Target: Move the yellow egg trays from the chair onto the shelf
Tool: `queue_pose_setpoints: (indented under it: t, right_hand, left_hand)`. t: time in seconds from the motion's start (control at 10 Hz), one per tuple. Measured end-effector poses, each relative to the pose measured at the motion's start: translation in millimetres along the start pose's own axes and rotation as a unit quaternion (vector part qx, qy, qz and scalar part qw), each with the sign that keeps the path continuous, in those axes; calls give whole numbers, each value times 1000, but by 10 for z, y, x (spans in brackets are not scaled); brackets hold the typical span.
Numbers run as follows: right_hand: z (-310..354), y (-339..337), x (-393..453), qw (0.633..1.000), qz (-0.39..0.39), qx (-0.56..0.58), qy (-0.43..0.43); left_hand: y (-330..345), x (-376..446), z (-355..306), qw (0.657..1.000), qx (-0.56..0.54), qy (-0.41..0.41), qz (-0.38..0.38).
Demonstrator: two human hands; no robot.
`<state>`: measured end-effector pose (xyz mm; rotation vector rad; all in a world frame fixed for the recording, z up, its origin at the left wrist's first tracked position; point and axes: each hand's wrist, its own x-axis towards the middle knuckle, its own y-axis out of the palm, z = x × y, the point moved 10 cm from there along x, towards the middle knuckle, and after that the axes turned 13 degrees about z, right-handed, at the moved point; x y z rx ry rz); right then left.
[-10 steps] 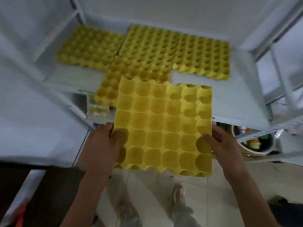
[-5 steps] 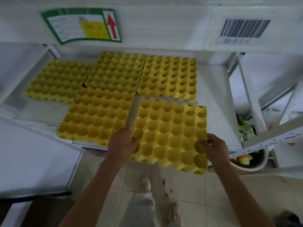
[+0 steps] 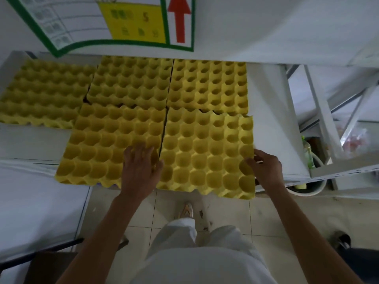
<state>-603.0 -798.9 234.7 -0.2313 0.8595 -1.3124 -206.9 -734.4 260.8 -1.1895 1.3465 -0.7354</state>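
Several yellow egg trays lie flat on the white shelf (image 3: 272,124). The front right tray (image 3: 207,152) rests on the shelf with its near edge overhanging the front. My right hand (image 3: 264,169) pinches its right edge, thumb in a cup. My left hand (image 3: 139,167) lies flat, fingers spread, over the seam between that tray and the front left tray (image 3: 110,144). Behind them sit the back middle tray (image 3: 131,83), the back right tray (image 3: 209,85) and the far left tray (image 3: 41,93). No chair can be made out.
An upper shelf front with a green-bordered label (image 3: 114,21) and red arrow hangs just above the trays. Grey shelf posts (image 3: 320,111) stand to the right, with a bowl (image 3: 307,187) and bottles on a lower level. A white surface (image 3: 30,201) lies to the left; tiled floor below.
The tray I carried has gone forward and down onto the shelf, beside the front left tray. My left hand has let go of its edge and now lies flat. The view has moved closer.
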Motion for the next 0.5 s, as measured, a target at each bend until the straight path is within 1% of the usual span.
queue_pose_setpoints:
  t: [0.1, 0.2, 0.3, 0.4, 0.5]
  right_hand:
    - [21, -5, 8, 1000, 1, -8, -9]
    - [42, -1, 7, 999, 8, -30, -19]
    - [60, 8, -16, 998, 8, -66, -10]
    - [119, -4, -114, 994, -15, -106, 10]
    - [435, 6, -280, 982, -48, -182, -29]
  left_hand:
    - [24, 77, 20, 999, -21, -9, 33]
    - [16, 87, -15, 999, 0, 7, 34]
    - [-80, -4, -44, 999, -35, -3, 12]
    - [-139, -207, -123, 1000, -30, -4, 1]
    - [-319, -565, -176, 998, -18, 0, -52]
